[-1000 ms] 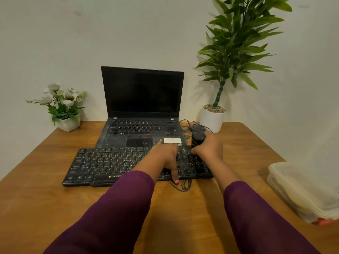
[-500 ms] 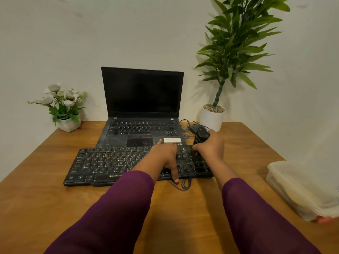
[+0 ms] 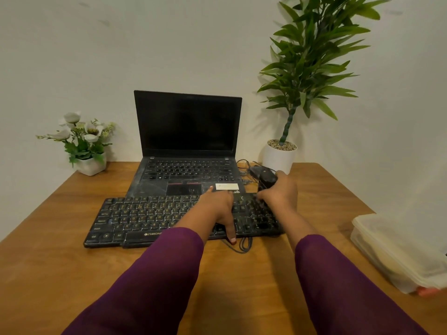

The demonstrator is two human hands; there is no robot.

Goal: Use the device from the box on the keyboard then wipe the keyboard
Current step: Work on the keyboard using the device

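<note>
Two purple sleeves (image 3: pixel 154 274) reach forward over a wooden surface (image 3: pixel 60 262). At the near right sits a clear plastic box (image 3: pixel 391 252) with its lid on, partly cut off by the frame; its contents are a blur.

A loop of cable (image 3: pixel 244 245) lies just in front of the black keyboard (image 3: pixel 135 216), which stretches across the middle of the surface. The left grip (image 3: pixel 217 209) rests open and flat on the keys right of centre, thumb reaching over the front edge. The right grip (image 3: pixel 280 194) closes round a dark device (image 3: pixel 267 180) at the keyboard's far right corner. The hand hides most of it, so its shape, and whether it touches the keys, cannot be told.

The device step seems under way at the right end. The other keys and the wiping appear left to do, and no cloth is in view.

Behind stand an open laptop (image 3: pixel 188 126) with a dark screen, flowers (image 3: pixel 82 134) to the left and a plant (image 3: pixel 312 56) to the right.
</note>
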